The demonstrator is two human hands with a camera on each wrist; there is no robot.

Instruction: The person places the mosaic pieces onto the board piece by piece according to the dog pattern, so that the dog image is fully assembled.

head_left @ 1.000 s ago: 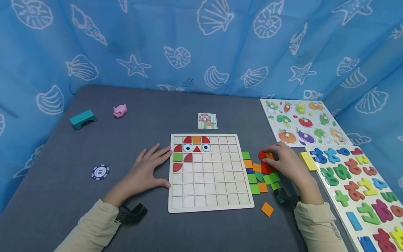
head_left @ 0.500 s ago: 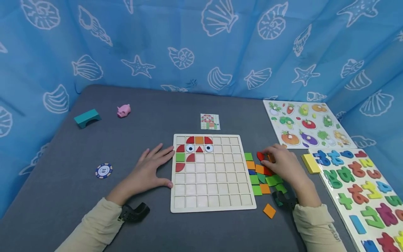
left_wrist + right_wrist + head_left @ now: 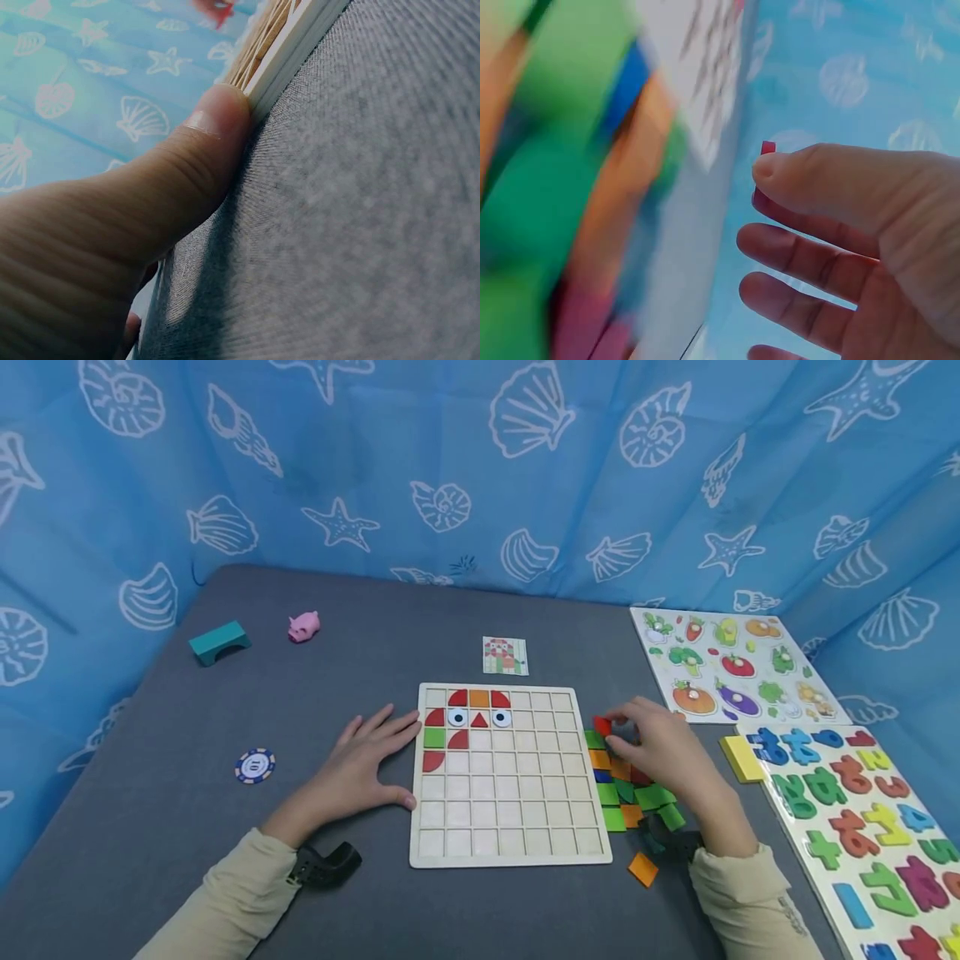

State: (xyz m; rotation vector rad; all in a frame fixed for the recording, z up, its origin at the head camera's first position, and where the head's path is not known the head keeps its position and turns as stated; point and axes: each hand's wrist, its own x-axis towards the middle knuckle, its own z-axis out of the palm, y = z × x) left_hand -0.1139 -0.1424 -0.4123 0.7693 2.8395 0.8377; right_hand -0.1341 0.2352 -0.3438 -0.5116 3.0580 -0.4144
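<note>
A white grid board lies mid-table, with red quarter-round pieces, an orange square, a green square, a red triangle and two eye discs in its upper left cells. My left hand rests at the board's left edge, fingers spread; its thumb touches the rim. Between thumb and forefinger my right hand pinches a small red tile, held above the pile of coloured tiles at the board's right. In the right wrist view that red tile shows only its edge.
Behind the board lies a small picture card. Vegetable and number puzzle boards fill the right side, near a yellow block. To the left are a teal arch block, a pink pig and a poker chip.
My right hand has lifted the red tile off the pile and moved slightly toward the board. The left hand keeps its place at the board's edge. The head view has shifted a little.
</note>
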